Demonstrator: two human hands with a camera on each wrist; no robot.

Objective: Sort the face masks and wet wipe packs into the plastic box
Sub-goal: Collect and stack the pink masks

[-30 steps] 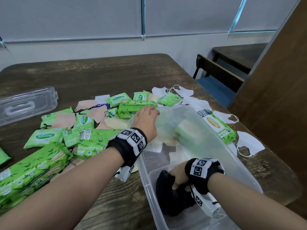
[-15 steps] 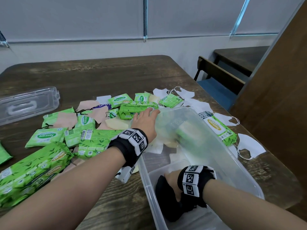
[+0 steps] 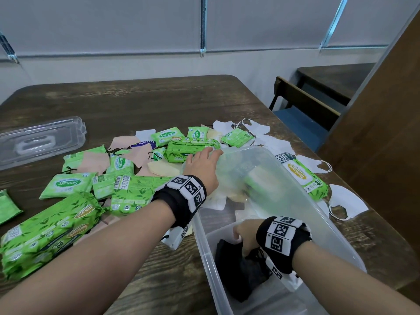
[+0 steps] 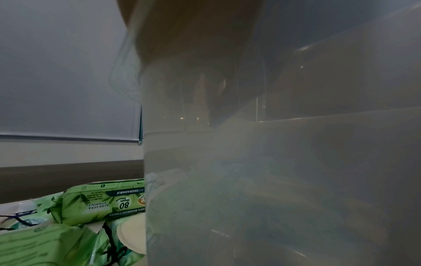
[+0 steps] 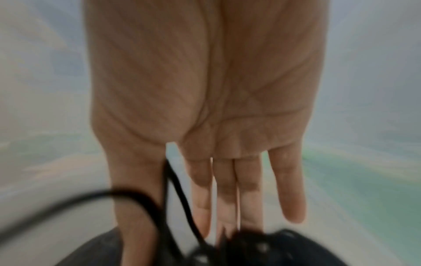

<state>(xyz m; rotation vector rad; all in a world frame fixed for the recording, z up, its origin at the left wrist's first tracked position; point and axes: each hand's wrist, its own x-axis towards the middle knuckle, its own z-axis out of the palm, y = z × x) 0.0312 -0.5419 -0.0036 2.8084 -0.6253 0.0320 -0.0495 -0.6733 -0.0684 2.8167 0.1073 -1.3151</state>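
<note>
Clear plastic storage box (image 3: 318, 226): landmark; stands on the dark wooden table (image 3: 141, 105).
Black fabric face masks (image 3: 236, 269): heaped inside the box, at its near end.
Right hand (image 3: 246, 233): inside the box, fingers (image 5: 227, 194) straight, tips touching the black masks; the wrist view is blurred, so any grip is uncertain.
Left hand (image 3: 202, 165): fingers extended, resting on the box's far left rim.
Green wet wipe packs (image 3: 120, 194): scattered left of the box.
White face masks (image 3: 345, 201): right of the box.
</note>
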